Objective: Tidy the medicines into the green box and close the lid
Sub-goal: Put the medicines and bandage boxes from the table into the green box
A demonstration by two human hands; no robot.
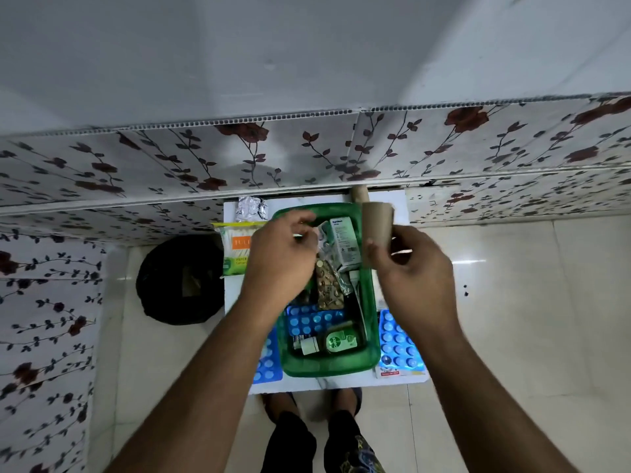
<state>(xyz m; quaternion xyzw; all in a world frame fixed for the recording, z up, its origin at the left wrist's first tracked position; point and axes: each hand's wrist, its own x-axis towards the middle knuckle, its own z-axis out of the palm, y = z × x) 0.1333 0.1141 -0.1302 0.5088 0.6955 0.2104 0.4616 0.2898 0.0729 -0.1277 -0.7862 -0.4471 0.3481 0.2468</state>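
Observation:
The green box (373, 322) sits open on a small white table (341, 384), filled with blister strips, a white and teal carton (344, 245) and a small green bottle (336, 341). My left hand (276, 264) hovers over the box's far left part, fingers pinched on a silvery strip (321, 233). My right hand (409, 274) is above the box's right rim, holding a brown roll (377, 225) upright. Blue blister sheets lie outside the box at its left (268, 361) and right (397, 343).
A pack of cotton buds (234, 247) and a crumpled foil strip (251, 208) lie at the table's far left. Another brown roll (359, 193) stands by the floral wall. A black round bin (177, 278) is on the floor to the left. My feet show below the table.

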